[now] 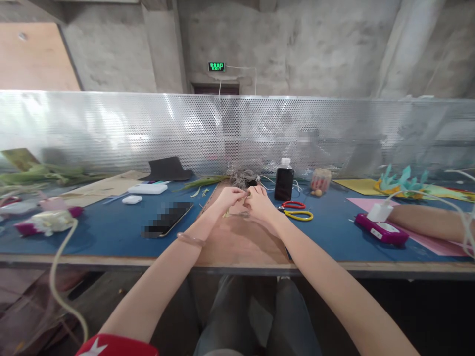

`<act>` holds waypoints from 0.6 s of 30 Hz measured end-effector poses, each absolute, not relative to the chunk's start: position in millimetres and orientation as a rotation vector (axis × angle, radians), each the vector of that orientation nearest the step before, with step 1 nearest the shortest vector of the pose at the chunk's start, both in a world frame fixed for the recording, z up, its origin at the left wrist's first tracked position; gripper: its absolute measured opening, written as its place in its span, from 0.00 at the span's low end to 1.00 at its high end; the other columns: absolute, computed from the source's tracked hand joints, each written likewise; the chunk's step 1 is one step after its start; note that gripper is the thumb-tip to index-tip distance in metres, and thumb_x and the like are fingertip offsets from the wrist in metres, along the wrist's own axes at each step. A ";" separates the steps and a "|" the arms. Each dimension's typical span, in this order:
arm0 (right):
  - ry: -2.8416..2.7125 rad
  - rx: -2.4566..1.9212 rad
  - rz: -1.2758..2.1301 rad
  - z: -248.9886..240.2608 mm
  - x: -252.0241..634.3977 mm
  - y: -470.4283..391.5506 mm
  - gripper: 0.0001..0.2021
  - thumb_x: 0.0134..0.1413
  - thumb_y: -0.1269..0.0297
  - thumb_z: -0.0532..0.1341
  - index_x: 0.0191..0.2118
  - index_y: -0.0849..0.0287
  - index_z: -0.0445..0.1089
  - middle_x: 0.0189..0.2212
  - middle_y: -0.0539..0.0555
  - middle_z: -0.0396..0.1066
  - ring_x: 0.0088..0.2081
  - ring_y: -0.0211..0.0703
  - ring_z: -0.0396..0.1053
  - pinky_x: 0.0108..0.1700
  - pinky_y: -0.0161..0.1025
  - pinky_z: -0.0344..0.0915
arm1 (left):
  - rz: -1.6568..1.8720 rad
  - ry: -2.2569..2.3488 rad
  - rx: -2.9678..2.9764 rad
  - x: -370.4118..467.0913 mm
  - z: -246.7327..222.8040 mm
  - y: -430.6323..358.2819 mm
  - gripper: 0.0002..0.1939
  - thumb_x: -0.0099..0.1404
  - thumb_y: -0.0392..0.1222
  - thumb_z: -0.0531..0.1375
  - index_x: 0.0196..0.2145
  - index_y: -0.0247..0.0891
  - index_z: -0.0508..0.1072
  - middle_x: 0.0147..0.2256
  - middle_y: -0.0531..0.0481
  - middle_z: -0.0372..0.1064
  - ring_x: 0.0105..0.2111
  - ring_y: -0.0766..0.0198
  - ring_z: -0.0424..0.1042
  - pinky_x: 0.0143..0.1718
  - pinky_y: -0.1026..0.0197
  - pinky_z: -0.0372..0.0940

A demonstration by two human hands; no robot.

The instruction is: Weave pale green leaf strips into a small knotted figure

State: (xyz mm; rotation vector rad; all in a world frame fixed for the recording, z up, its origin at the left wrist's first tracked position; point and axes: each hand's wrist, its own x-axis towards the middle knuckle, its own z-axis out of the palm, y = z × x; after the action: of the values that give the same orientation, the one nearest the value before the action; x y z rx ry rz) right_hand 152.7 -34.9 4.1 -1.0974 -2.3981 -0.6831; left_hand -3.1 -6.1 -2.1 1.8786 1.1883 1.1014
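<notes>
My left hand (pixel 233 197) and my right hand (pixel 259 201) meet over a brown board (pixel 245 237) on the blue table. Fingers of both hands are closed in a pinch, close together; whatever is between them is too small to make out. Just behind the hands lies a tangled grey bundle of cord-like material (pixel 242 177). To the right of my right hand are scissors or pliers with red and yellow handles (pixel 301 214), partly hidden by my hand and wrist. A small thin piece (pixel 243 214) rests on the board below my hands.
A dark bottle with a white cap (pixel 284 183) and a clear jar (pixel 320 182) stand behind on the right. A phone (pixel 168 220) and a white case (pixel 132 200) lie left. Purple power strips (pixel 382 231) sit at both sides. Another person's arm (pixel 426 222) rests at right.
</notes>
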 end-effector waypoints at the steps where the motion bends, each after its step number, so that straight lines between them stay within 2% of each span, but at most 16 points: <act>1: -2.398 -1.094 -0.669 3.1 152.8 -34.1 0.10 0.56 0.63 0.55 0.40 0.62 0.66 0.46 0.56 0.63 0.48 0.46 0.59 0.50 0.50 0.55 | 1.095 1.184 1.886 -3.0 -2.1 -6.7 0.11 0.63 0.43 0.54 0.38 0.31 0.68 0.33 0.49 0.67 0.28 0.67 0.68 0.28 0.62 0.66; 5: -2.364 -1.071 -0.610 -0.3 154.1 -31.3 0.10 0.56 0.62 0.55 0.41 0.62 0.66 0.45 0.56 0.63 0.46 0.45 0.61 0.48 0.49 0.58 | 1.082 1.175 1.915 -2.3 -2.0 -8.3 0.12 0.63 0.43 0.54 0.38 0.31 0.68 0.33 0.49 0.67 0.28 0.67 0.68 0.28 0.62 0.66; 12: -2.164 -0.977 -0.445 2.1 152.1 -30.2 0.09 0.55 0.64 0.56 0.41 0.62 0.66 0.50 0.56 0.59 0.52 0.48 0.56 0.52 0.52 0.54 | 1.181 1.236 1.930 -1.8 -1.9 -5.4 0.11 0.63 0.42 0.54 0.38 0.31 0.68 0.34 0.49 0.67 0.30 0.66 0.68 0.29 0.61 0.66; 15: -2.016 -0.976 -0.310 7.2 150.2 -26.7 0.09 0.56 0.65 0.55 0.40 0.62 0.66 0.47 0.56 0.62 0.48 0.45 0.60 0.48 0.49 0.59 | 1.238 1.263 1.960 -2.5 -1.7 -4.3 0.11 0.63 0.42 0.55 0.38 0.31 0.68 0.35 0.49 0.68 0.31 0.65 0.69 0.31 0.60 0.66; 18: -1.872 -0.994 -0.140 12.7 150.6 -23.9 0.09 0.58 0.64 0.53 0.40 0.63 0.66 0.41 0.55 0.66 0.40 0.40 0.66 0.41 0.43 0.64 | 1.275 1.278 2.013 -2.4 -1.6 -4.3 0.11 0.62 0.43 0.55 0.37 0.31 0.69 0.34 0.49 0.68 0.31 0.65 0.69 0.32 0.59 0.66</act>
State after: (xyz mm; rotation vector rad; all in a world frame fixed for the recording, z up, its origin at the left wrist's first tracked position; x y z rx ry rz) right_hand 150.6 -23.9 12.7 -0.9943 -1.8720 -0.1395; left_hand -2.4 -4.3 -1.6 2.0134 1.2779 1.2747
